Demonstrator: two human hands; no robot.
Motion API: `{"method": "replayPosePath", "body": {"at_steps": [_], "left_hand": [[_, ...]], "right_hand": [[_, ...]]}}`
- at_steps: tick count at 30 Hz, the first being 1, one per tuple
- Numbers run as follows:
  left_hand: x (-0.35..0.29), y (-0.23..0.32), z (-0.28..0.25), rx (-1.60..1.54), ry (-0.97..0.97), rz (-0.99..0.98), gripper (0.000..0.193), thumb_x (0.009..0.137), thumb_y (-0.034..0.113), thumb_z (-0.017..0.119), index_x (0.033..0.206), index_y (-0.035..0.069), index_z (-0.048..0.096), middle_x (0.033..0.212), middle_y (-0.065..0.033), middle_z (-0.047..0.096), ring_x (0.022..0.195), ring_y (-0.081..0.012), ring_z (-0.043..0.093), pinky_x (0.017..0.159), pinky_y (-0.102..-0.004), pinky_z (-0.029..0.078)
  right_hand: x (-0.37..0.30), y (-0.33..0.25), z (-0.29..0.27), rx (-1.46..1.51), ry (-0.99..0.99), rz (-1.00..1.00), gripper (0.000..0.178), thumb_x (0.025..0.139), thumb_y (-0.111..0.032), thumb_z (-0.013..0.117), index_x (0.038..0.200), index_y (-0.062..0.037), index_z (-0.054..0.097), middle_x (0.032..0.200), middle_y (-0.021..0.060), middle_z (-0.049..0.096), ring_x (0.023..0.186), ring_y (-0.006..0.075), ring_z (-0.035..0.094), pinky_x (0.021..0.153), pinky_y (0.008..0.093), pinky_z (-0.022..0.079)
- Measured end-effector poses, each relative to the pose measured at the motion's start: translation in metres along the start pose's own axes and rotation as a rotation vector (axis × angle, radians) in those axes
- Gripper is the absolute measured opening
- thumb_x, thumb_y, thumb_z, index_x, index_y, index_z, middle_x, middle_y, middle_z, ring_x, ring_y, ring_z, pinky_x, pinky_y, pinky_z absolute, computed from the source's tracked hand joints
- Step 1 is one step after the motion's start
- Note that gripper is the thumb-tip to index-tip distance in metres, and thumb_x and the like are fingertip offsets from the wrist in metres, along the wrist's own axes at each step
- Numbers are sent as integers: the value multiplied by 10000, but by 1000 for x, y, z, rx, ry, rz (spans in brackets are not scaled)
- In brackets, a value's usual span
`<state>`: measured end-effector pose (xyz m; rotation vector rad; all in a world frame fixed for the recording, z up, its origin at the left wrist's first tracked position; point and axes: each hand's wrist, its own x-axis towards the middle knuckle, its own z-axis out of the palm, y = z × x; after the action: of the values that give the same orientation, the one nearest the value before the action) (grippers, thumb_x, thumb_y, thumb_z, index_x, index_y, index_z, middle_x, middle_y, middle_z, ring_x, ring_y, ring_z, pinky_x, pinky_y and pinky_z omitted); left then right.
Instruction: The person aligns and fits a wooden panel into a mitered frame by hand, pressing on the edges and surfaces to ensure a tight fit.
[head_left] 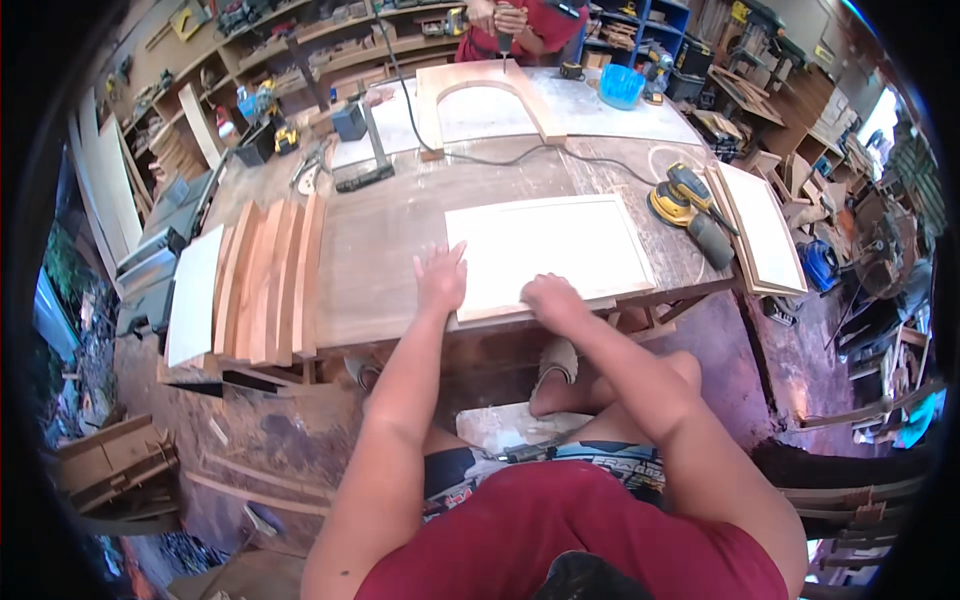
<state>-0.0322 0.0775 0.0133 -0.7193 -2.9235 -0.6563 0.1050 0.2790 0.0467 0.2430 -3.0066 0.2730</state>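
White, thin-bordered rectangular panel (545, 245), flat at the near edge of the worktable (370, 240).

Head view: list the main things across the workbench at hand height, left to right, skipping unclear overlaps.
White board → wooden pieces → left hand → framed white panel → yellow sander → white-faced boards.

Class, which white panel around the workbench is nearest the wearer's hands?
The middle panel, by the left hand and right hand; the left panel lies past wooden strips, the right panel beyond the sander.
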Motion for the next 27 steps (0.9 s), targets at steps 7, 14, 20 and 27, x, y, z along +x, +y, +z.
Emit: {"method": "replayPosePath", "body": {"at_steps": [7, 14, 20, 27], "left_hand": [[4, 10, -8, 12, 4, -6, 463, 1000, 306, 483, 1462, 291, 463, 1548, -132, 403, 1463, -356, 306, 1196, -609, 138], [8, 4, -8, -3, -33, -10, 470, 1003, 311, 472, 1473, 300, 450, 1574, -127, 370, 1479, -356, 278, 1199, -609, 126], [5, 7, -13, -14, -41, -39, 468, 1005, 312, 466, 1473, 297, 452, 1571, -129, 373, 1476, -366, 279, 1194, -622, 123], [5, 4, 0, 12, 9, -9, 467, 1003, 317, 464, 1469, 300, 456, 1564, -126, 381, 1464, -375, 297, 1187, -633, 127]], "right_hand": [[-1, 12, 1, 102, 2, -73, 154, 898, -161, 552, 887, -90, 689, 927, 155, 648, 925, 356, 628, 838, 474, 511], [28, -48, 8, 110, 37, -118, 118, 853, -117, 547, 838, -90, 661, 864, 150, 629, 912, 351, 614, 810, 461, 502], [-37, 56, -27, 39, -2, -64, 141, 840, -100, 559, 900, -97, 687, 936, 153, 651, 960, 343, 614, 882, 444, 494], [-21, 18, -2, 134, 99, -95, 134, 843, -105, 534, 857, -85, 665, 921, 153, 638, 936, 352, 605, 840, 462, 487]]}}
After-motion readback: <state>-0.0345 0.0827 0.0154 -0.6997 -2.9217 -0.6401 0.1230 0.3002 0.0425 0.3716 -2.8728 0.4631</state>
